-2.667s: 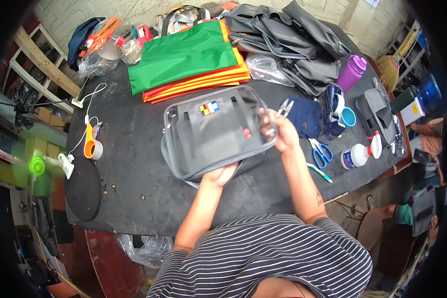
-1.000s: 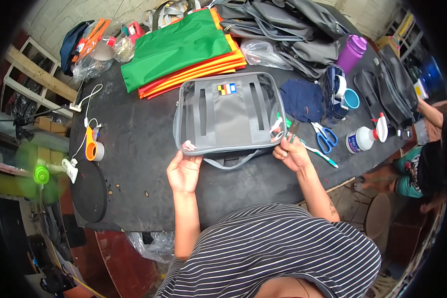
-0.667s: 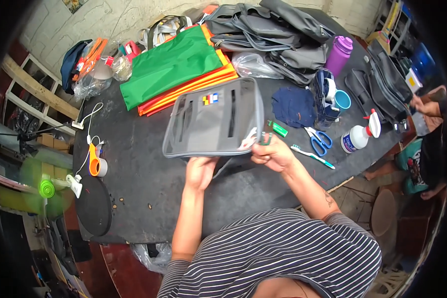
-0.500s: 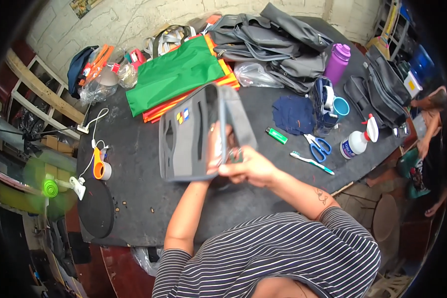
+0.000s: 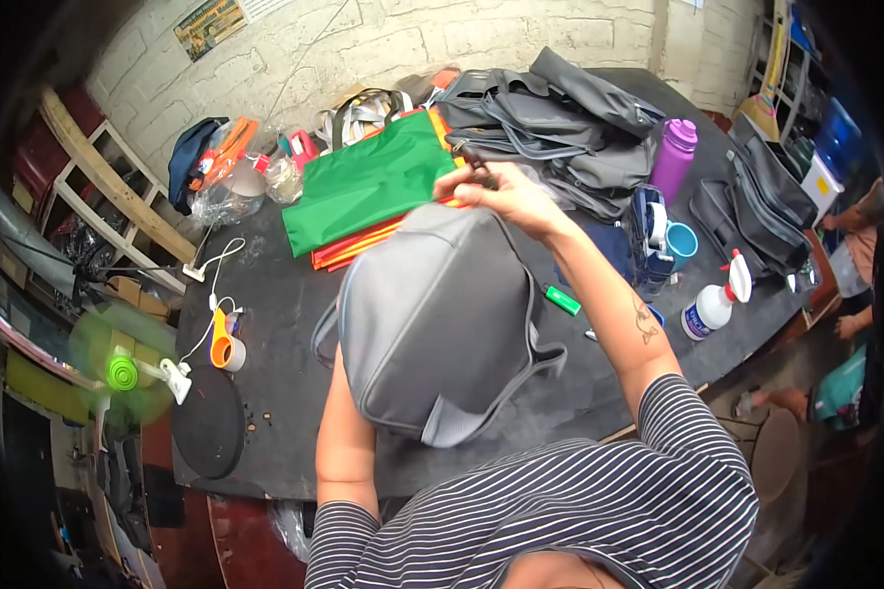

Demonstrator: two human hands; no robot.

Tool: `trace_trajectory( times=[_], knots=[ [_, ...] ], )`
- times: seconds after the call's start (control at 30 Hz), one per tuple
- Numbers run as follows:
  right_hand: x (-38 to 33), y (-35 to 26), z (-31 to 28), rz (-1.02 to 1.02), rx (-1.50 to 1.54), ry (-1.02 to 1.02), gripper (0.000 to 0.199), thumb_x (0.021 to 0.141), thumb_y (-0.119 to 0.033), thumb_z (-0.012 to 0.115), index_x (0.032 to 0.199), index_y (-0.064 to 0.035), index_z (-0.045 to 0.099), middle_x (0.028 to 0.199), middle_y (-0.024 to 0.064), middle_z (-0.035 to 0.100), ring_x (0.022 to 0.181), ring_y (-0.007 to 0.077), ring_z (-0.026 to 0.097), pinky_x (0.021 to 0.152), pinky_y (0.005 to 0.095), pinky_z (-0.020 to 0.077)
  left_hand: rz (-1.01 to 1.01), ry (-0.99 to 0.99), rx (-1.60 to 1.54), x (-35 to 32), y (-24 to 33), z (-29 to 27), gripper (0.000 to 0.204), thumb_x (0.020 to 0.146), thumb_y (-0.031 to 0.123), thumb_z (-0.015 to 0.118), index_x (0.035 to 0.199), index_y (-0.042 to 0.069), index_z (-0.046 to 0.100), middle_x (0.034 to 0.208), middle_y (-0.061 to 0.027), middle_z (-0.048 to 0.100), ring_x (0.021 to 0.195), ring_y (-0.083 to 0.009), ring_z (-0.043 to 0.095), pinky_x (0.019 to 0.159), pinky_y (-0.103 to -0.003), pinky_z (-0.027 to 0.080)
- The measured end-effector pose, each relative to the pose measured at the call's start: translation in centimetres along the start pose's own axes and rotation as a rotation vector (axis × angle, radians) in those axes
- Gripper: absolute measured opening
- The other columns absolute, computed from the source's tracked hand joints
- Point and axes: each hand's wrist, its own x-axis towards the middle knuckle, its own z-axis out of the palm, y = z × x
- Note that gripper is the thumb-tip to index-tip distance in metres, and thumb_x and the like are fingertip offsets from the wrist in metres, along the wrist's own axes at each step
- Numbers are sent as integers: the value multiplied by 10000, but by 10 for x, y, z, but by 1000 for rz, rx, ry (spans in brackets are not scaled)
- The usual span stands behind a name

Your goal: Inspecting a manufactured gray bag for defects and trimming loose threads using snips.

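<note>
A grey backpack (image 5: 452, 324) is held up over the table, its smooth panel and centre seam facing me and a loose strap (image 5: 548, 368) hanging at its right side. My left forearm runs up behind or into the backpack; the hand itself is hidden by it. Just above the backpack's top edge is my right hand (image 5: 496, 196), fingers curled together. A small dark object (image 5: 476, 169) shows at these fingers, too blurred to name. Beyond the backpack lies a folded green fabric piece (image 5: 373, 182) on orange ones.
Grey bags (image 5: 560, 123) are piled at the back, with more (image 5: 756, 211) at far right. A purple bottle (image 5: 672, 162), blue cup (image 5: 680, 241), spray bottle (image 5: 714, 304) and green lighter (image 5: 562, 300) stand or lie to the right. A green fan (image 5: 122, 371) is at left.
The backpack has been turned, so the side with the small coloured patch no longer shows and a plain panel does. My right hand has moved up from its near edge to above its top.
</note>
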Motion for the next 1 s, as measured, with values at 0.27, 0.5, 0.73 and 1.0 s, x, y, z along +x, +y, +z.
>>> trace_trajectory(
  times=[0.27,0.5,0.73,1.0],
  knots=[
    [12,23,37,-5,249,-143,209,807,-250,718,790,-62,627,718,-54,568,690,38,493,651,226,388,-43,-47,-156,-12,-14,34,214,942,165,445,1064,9,526,974,-125,544,917,-226,535,786,-333,440],
    [8,24,37,-176,-46,79,231,834,-221,673,923,-13,629,887,32,605,876,102,550,791,258,433,-51,-23,-205,-13,-13,37,217,946,163,449,1076,10,531,1001,-108,546,929,-200,528,800,-315,440],
    [-44,1,33,-263,156,303,172,772,-49,700,925,2,640,897,35,592,801,99,544,750,244,439,-50,9,-243,-20,-16,34,221,951,161,453,1089,10,537,1028,-91,548,942,-173,521,813,-298,440],
    [-43,-12,46,-375,-45,81,179,728,117,641,851,-10,666,909,46,525,785,97,520,673,206,445,-63,-9,-428,-19,-22,50,229,953,158,460,1106,10,543,1045,-53,547,947,-133,508,825,-269,439]
  ],
)
